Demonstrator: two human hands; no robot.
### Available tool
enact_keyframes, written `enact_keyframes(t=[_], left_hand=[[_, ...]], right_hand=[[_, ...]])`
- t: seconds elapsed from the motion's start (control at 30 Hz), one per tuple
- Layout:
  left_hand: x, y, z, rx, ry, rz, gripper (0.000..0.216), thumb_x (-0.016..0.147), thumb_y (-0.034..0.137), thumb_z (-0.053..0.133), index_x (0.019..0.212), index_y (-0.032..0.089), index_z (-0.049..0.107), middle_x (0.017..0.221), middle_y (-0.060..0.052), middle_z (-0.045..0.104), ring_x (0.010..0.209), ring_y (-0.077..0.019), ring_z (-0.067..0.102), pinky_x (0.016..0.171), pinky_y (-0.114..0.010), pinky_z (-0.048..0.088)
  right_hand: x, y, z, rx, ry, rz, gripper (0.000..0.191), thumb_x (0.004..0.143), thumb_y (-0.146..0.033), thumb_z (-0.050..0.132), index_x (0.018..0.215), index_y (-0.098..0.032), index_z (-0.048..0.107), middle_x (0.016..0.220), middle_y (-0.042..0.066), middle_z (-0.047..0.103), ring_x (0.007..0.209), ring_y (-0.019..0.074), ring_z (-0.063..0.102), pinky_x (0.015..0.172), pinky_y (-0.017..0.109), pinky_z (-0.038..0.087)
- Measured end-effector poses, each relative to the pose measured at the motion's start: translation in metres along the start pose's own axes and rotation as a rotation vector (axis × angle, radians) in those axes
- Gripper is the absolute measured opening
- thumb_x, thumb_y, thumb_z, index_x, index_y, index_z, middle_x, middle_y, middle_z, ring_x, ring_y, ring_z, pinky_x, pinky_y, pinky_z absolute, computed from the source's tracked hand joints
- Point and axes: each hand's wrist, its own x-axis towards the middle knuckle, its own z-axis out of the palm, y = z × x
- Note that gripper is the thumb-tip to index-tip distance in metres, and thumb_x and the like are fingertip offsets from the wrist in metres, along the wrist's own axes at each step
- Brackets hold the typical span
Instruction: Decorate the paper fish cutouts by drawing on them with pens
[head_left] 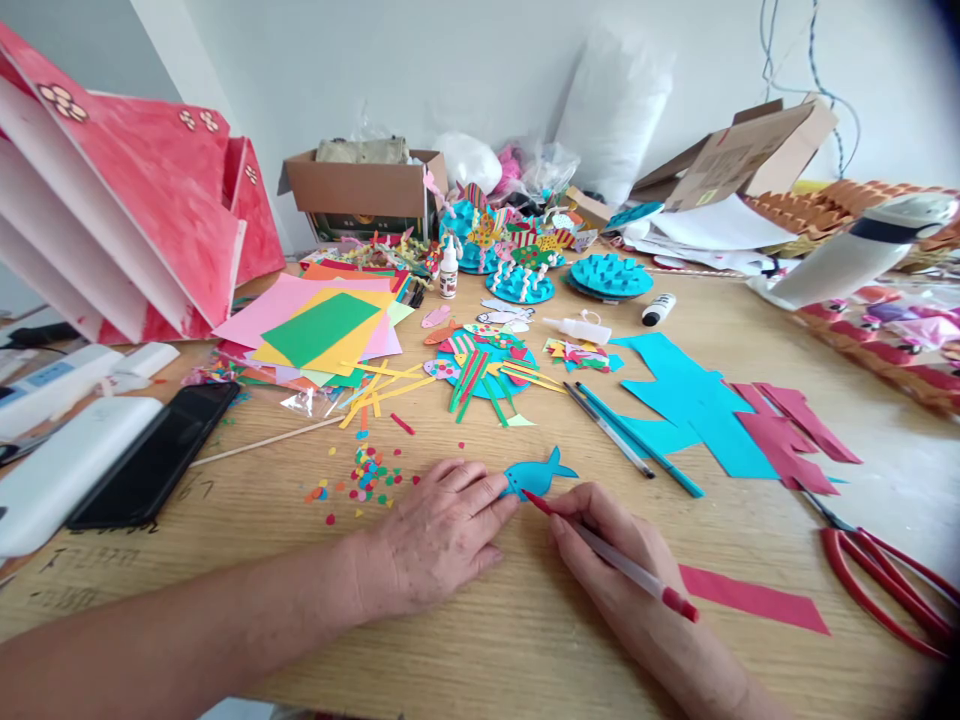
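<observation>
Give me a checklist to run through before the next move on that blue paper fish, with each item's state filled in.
1. Blue paper fish steadied: ok, the fingers of the left hand are at its head end.
2. Red pen in grip: ok, held in the right hand, tip pointing at the fish.
3. Pen tip on the paper: cannot tell, it may touch or sit just above.
4. Scissors out of the hands: ok, lying at the right.
5. Red strip apart from the right hand: cannot tell, the hand hides its near end.
6. Paper dots gathered: not ok, scattered left of the fish.
</observation>
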Motion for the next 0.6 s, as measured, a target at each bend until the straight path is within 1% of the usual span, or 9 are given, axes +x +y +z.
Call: enact_keyframes(t=[0.2, 0.4, 0.6], left_hand=[[0.0003, 0.0002, -0.0006, 0.001, 0.002, -0.007, 0.045, 0.084, 0.034, 0.062, 0.123, 0.016, 0.048, 0.123, -0.004, 0.053, 0.112, -0.0229, 0.044, 0.098, -0.038, 0.035], [0.0004, 0.0008, -0.0015, 0.015, -0.009, 0.002, 0.045, 0.085, 0.036, 0.060, 0.123, 0.016, 0.047, 0.124, -0.005, 0.052, 0.111, -0.0216, 0.044, 0.098, -0.038, 0.035], [0.0006, 0.0003, -0.0015, 0.015, -0.008, -0.003, 0.045, 0.085, 0.036, 0.061, 0.123, 0.017, 0.048, 0.123, -0.005, 0.053, 0.111, -0.0214, 0.045, 0.097, -0.038, 0.036]], right_hand=[[-0.0005, -0.0006, -0.0012, -0.008, 0.000, -0.013, 0.011, 0.081, -0.026, 0.046, 0.075, -0.022, 0.054, 0.058, -0.004, 0.060, 0.046, 0.0108, 0.052, 0.045, 0.021, 0.037], [-0.0006, -0.0014, -0.0010, -0.005, -0.031, 0.014, 0.012, 0.082, -0.028, 0.045, 0.075, -0.023, 0.052, 0.056, -0.004, 0.058, 0.046, 0.0113, 0.053, 0.045, 0.022, 0.038], [-0.0002, -0.0007, -0.0009, -0.014, -0.028, 0.026, 0.012, 0.081, -0.028, 0.044, 0.077, -0.022, 0.054, 0.056, -0.004, 0.058, 0.045, 0.0114, 0.053, 0.045, 0.022, 0.037]])
